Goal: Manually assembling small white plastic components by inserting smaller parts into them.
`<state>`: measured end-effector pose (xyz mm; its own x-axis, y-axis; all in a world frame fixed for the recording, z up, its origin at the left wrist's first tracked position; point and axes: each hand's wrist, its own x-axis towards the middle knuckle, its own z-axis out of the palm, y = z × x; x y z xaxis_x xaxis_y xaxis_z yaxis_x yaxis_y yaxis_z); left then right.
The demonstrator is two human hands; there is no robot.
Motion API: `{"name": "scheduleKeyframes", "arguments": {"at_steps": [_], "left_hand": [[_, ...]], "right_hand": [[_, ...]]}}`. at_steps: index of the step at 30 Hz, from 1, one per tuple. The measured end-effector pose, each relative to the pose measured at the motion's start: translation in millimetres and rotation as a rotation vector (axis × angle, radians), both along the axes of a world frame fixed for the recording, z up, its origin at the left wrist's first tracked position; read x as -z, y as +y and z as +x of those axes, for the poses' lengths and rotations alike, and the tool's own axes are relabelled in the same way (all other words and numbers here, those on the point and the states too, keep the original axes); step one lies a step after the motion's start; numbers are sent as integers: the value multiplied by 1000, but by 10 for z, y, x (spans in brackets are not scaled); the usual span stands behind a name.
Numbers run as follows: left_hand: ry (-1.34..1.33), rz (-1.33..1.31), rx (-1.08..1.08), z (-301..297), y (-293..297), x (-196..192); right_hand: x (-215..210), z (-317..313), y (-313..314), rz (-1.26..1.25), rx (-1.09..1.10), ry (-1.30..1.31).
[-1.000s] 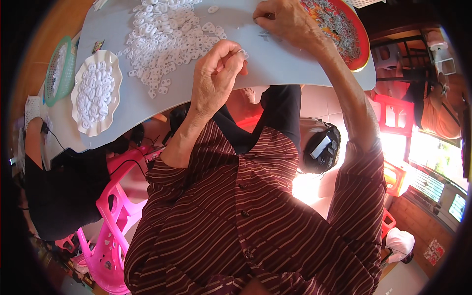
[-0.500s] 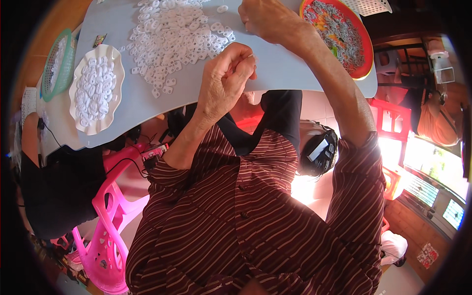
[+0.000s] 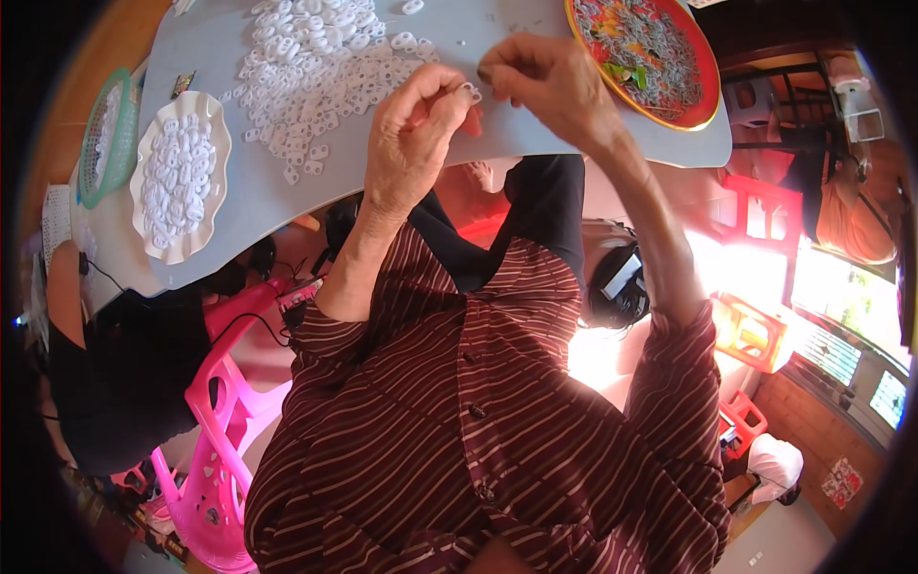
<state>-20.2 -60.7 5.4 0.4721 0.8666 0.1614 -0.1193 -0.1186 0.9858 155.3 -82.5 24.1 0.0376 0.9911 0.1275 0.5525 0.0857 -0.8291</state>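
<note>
My left hand [image 3: 413, 134] is closed in a pinch over the table's near edge. Between thumb and forefinger a small white plastic piece [image 3: 471, 92] pokes out. Just to its right, my right hand [image 3: 553, 88] is also pinched, fingertips toward the left hand; whatever it grips is too small to name. A big spread of small white plastic pieces [image 3: 316, 96] lies on the table beyond my left hand, with thicker oval ones heaped at the far side. Right of my right hand is a red round tray [image 3: 706, 107] full of small grey metal-looking bits.
A scalloped white dish [image 3: 222, 182] of white oval pieces sits at the table's [image 3: 277, 196] left, beside a green basket [image 3: 122, 158]. A person's arm [image 3: 65, 297] shows at far left. A pink chair [image 3: 215, 421] stands left of me; a red stool [image 3: 751, 330] is at right.
My right hand has come back nearer, from the far part of the table to beside my left hand. My left hand has shifted slightly away from me, still pinching.
</note>
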Motion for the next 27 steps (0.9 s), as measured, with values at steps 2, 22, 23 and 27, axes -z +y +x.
{"name": "scheduleKeyframes", "arguments": {"at_steps": [2,22,23,27], "left_hand": [[12,36,-15,6,-21,-38],[-3,40,-38,210,-138,15],[3,55,-39,213,-139,12],[-19,-27,-2,230,-176,-51]], "right_hand": [[63,-34,-160,-26,67,226],[196,-131,-277,175,148,731],[197,-133,-280,178,161,710],[203,-131,-294,189,172,685]]}}
